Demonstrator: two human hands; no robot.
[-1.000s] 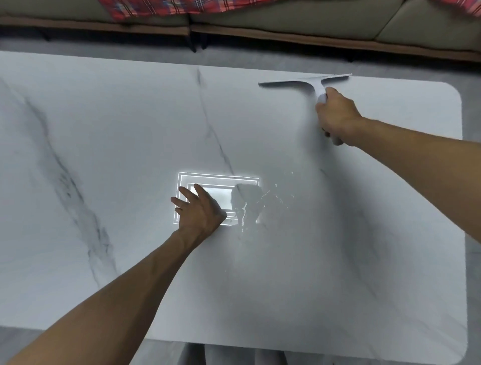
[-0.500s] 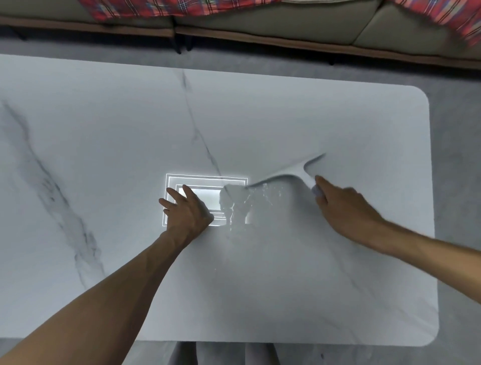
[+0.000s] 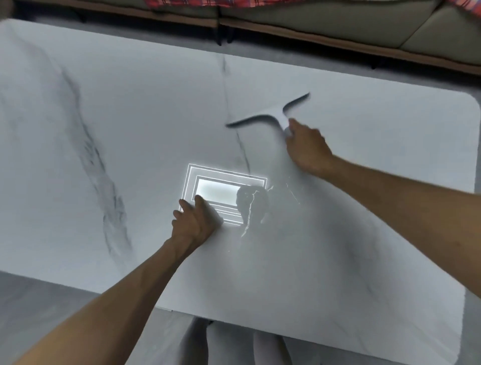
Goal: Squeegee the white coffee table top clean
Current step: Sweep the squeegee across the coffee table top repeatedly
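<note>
The white marble-look coffee table top [image 3: 135, 135] fills most of the view, with dark grey veins. My right hand [image 3: 307, 149] grips the handle of a white T-shaped squeegee [image 3: 270, 113], whose blade lies tilted on the table, right of centre toward the far side. My left hand [image 3: 194, 221] presses flat on the table near the middle, fingers spread, holding nothing. Just right of it, thin streaks of water [image 3: 260, 205] glint beside a bright rectangular ceiling-light reflection [image 3: 221, 190].
A beige sofa [image 3: 312, 18] with a red plaid cloth [image 3: 187, 3] runs along the far side of the table. Grey floor [image 3: 39, 307] shows at the near left. My legs [image 3: 234, 344] stand below the near table edge.
The squeegee was pulled from the far edge down to the wet patch, then pushed back toward the far side, blade now tilted. My left hand stayed planted. The view shifted.
</note>
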